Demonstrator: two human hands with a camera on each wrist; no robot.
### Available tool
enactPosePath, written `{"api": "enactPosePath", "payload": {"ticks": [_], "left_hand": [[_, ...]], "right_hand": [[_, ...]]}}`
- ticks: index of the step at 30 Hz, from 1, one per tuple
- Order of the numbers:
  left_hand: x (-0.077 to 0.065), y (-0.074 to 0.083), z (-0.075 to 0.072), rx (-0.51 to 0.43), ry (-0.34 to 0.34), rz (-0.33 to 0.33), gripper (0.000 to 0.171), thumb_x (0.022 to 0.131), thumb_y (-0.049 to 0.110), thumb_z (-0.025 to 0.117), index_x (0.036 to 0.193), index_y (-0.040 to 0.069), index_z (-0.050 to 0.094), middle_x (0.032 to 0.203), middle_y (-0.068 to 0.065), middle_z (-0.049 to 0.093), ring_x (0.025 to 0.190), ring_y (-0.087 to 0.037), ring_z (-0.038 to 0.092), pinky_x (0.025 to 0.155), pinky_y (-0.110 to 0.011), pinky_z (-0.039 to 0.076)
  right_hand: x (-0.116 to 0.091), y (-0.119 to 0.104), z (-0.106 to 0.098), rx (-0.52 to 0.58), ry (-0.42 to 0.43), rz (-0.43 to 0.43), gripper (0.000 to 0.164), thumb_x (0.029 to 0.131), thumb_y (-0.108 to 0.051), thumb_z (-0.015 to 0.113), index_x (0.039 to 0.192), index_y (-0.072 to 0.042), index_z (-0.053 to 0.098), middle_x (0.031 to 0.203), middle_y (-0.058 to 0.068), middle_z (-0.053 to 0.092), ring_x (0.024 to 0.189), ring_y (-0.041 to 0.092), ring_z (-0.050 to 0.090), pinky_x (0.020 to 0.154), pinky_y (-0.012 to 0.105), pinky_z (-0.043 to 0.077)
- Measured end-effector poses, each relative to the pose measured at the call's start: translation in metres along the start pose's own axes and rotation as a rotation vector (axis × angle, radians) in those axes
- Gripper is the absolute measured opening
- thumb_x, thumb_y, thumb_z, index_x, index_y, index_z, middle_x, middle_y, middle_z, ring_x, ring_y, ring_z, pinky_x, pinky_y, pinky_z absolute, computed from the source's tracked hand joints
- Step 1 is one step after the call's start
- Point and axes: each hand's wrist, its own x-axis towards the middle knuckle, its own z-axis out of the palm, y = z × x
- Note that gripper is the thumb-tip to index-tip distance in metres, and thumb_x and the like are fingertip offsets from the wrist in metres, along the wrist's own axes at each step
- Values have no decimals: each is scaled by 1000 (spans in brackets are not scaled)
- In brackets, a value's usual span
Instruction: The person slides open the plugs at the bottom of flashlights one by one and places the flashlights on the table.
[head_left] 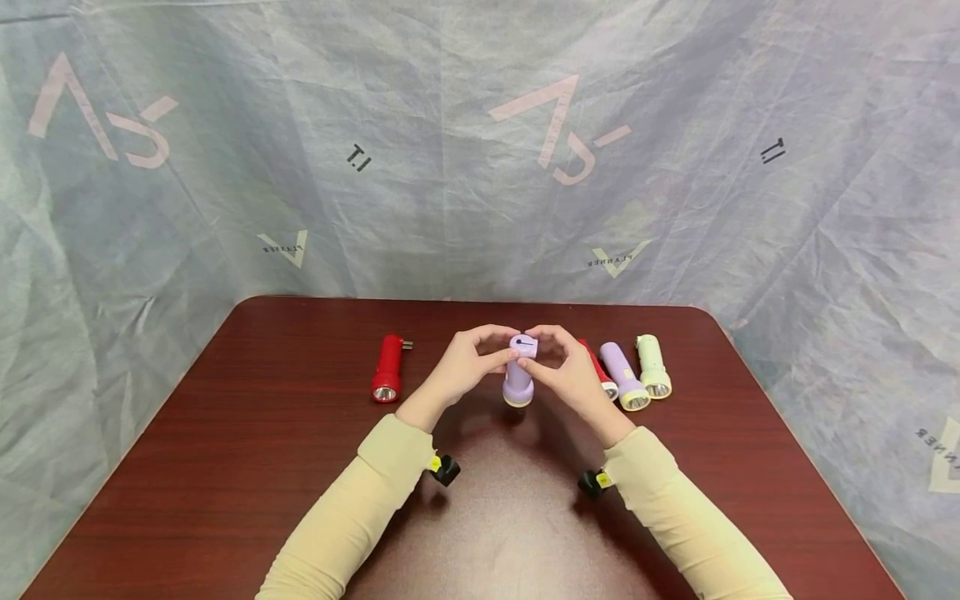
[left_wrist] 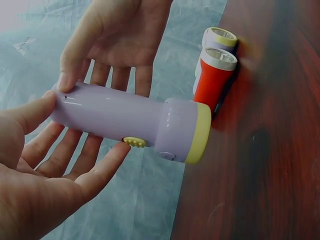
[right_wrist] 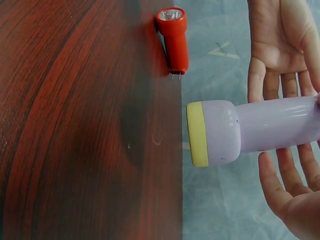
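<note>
Between both hands, a lilac flashlight [head_left: 519, 379] with a yellow lens rim is held above the table, lens end pointing down in the head view. My left hand [head_left: 459, 367] grips it near its tail end, thumb on the end and fingers along the barrel. A fingertip lies by the yellow ribbed switch [left_wrist: 134, 142] in the left wrist view. From the other side my right hand [head_left: 577, 377] holds the same tail end, its thumb close to the left thumb. The lens face is hidden from all views.
Left of the hands lies a red flashlight [head_left: 387, 367] with metal prongs sticking out. To the right lie a red flashlight with white rim [head_left: 609, 388], a second lilac flashlight [head_left: 621, 371] and a pale green one [head_left: 652, 367]. A grey cloth [head_left: 442, 167] hangs behind the table [head_left: 225, 467].
</note>
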Motion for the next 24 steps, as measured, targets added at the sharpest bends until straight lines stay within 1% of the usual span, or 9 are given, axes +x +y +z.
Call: {"api": "enactPosePath", "payload": {"ticks": [3,6,8,10,13,16,20,24], "left_hand": [[1,0,1,-9,-1,-5,34,85,11,70,117,2,62,116,-16,64,101,-23,63,82,-48,53],[1,0,2,-6,4,-5,33,86,11,69,117,3,62,115,-15,64,100,-21,63,80,-44,55],[1,1,2,-5,4,-3,32,86,11,69,117,3,63,114,-14,64,99,-19,64,79,-42,55],[1,1,2,-4,2,-2,33,86,10,69,117,3,62,114,-14,64,99,-19,64,79,-42,55],[1,3,1,-4,-1,-16,33,85,10,70,116,3,63,114,-13,65,98,-19,64,81,-45,54],[1,5,0,0,-3,-41,33,84,11,71,116,4,63,113,-12,65,98,-20,64,83,-49,52],[2,7,-1,-14,-6,-91,34,84,13,72,115,4,64,113,-12,65,99,-21,64,84,-49,52],[4,9,-1,-53,4,-150,31,86,15,70,114,4,64,114,-13,64,100,-22,64,85,-49,52]], "right_hand": [[0,0,0,9,7,-11,40,79,0,73,115,4,55,103,26,63,94,35,60,85,51,50],[0,-1,0,1,10,-4,40,79,-1,73,114,4,55,102,25,63,93,32,60,84,47,51],[0,-1,0,0,11,2,39,79,-1,74,114,4,56,101,25,64,93,32,61,84,47,51],[-1,-2,0,-3,10,7,39,79,-2,74,114,3,56,101,24,64,93,32,61,83,42,52],[-1,-3,0,4,5,12,39,79,-2,74,114,4,57,101,25,64,93,34,60,81,35,52],[-1,-3,-1,12,1,15,38,80,-2,73,113,4,57,100,25,63,93,35,60,81,32,52],[-1,-3,-1,16,-1,22,37,80,-2,73,113,3,57,100,25,63,93,35,60,82,33,52],[-2,-3,-1,4,-1,35,38,80,-4,73,114,2,57,101,25,63,93,35,60,81,35,51]]}}
